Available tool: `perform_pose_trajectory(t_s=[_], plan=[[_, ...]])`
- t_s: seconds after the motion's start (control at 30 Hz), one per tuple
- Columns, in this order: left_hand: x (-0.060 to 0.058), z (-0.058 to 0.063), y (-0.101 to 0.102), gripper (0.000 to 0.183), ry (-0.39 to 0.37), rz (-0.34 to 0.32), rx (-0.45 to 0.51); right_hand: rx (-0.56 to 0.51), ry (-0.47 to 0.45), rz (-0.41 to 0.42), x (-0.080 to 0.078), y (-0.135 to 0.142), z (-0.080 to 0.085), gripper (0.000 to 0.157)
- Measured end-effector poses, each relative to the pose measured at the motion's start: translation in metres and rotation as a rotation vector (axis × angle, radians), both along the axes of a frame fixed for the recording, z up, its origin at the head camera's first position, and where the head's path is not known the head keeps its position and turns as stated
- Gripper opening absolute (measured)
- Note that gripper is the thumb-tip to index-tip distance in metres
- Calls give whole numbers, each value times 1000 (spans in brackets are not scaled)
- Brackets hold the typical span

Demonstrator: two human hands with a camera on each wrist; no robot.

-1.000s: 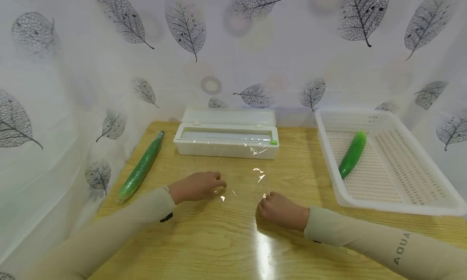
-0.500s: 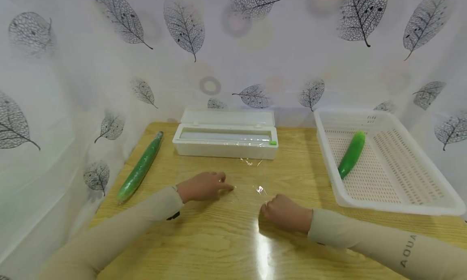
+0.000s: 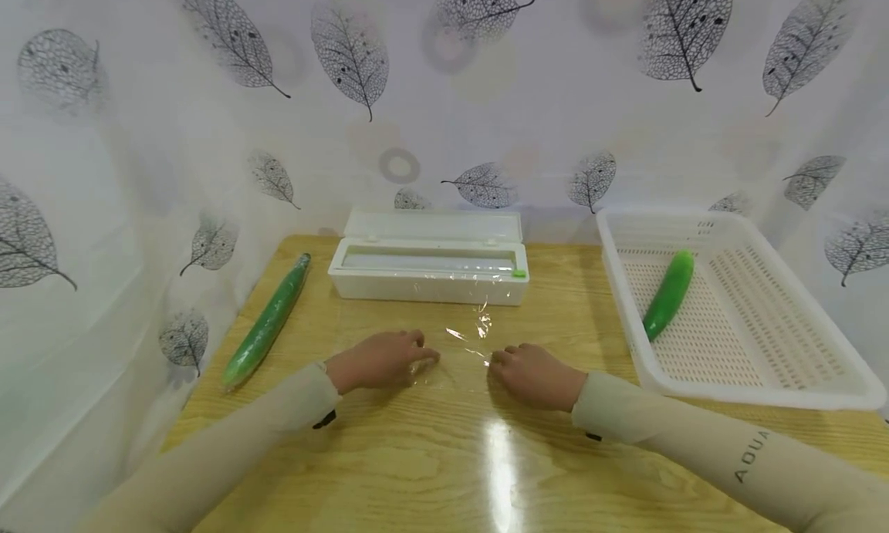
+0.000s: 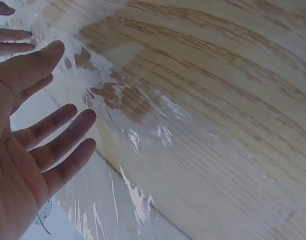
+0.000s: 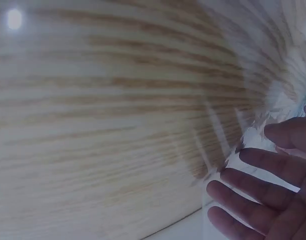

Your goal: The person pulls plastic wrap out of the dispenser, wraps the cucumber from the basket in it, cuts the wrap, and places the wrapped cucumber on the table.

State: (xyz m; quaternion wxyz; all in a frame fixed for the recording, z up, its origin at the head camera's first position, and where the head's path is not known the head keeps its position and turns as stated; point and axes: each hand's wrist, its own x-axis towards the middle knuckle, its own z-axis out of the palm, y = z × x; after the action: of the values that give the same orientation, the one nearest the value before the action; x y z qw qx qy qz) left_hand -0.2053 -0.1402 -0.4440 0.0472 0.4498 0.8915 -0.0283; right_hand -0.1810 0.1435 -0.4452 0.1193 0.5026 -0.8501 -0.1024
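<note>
A sheet of clear cling film (image 3: 467, 344) runs from the white cling film dispenser (image 3: 430, 288) toward me over the table, wrinkled and shiny in the middle. My left hand (image 3: 380, 359) touches its left part, fingers loosely extended; in the left wrist view the film (image 4: 138, 195) passes beside the fingertips. On the film's right part rests my right hand (image 3: 535, 375). The right wrist view shows that hand's (image 5: 273, 185) fingers extended, thumb apart from them. The dispenser's lid (image 3: 434, 225) stands raised, and a green slider (image 3: 518, 274) sits at its right end.
A cucumber in film (image 3: 267, 325) lies along the table's left side. At the right, a white plastic basket (image 3: 785, 394) holds another cucumber (image 3: 670, 294). A leaf-patterned curtain (image 3: 444, 132) hangs behind and to the left of the wooden table (image 3: 389, 471).
My right hand has moved slightly forward, its fingers less curled than before. The left hand reached rightward, then drew back a little. The film's wrinkles have shifted between the hands.
</note>
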Motion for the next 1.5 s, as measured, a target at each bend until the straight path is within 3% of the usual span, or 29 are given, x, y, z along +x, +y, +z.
perform_pose_trajectory(t_s=[0.13,0.23,0.4,0.5,0.6,0.73,0.83,0.93,1.03,1.13,1.33,1.5], plan=[[0,3,-12,40,12,0,69,-29,-88,-82,3,7,20,24],[2,10,-23,32,-10,32,111,-150,-129,-150,6,20,59,34],[6,17,-43,21,-66,209,128,-420,-109,-259,-6,62,127,28],[7,11,-53,19,-61,300,110,-443,-172,-429,-24,91,153,26],[7,3,-62,17,-41,338,94,-388,-252,-623,-49,118,162,30],[8,-2,-69,17,-23,341,104,-275,-302,-783,-88,154,148,38],[8,-3,-70,16,-26,336,118,-207,-357,-872,-110,181,122,45],[9,-2,-69,16,-40,332,124,-142,-453,-958,-122,201,94,42],[8,0,-68,14,-22,321,135,-63,-543,-1035,-127,215,70,38],[2,9,-69,13,58,320,192,-14,-605,-1099,-128,224,55,39],[-28,33,-75,19,265,343,353,-31,-667,-1109,-129,224,41,35],[-55,43,-77,30,314,363,385,-66,-649,-1089,-127,220,35,22]])
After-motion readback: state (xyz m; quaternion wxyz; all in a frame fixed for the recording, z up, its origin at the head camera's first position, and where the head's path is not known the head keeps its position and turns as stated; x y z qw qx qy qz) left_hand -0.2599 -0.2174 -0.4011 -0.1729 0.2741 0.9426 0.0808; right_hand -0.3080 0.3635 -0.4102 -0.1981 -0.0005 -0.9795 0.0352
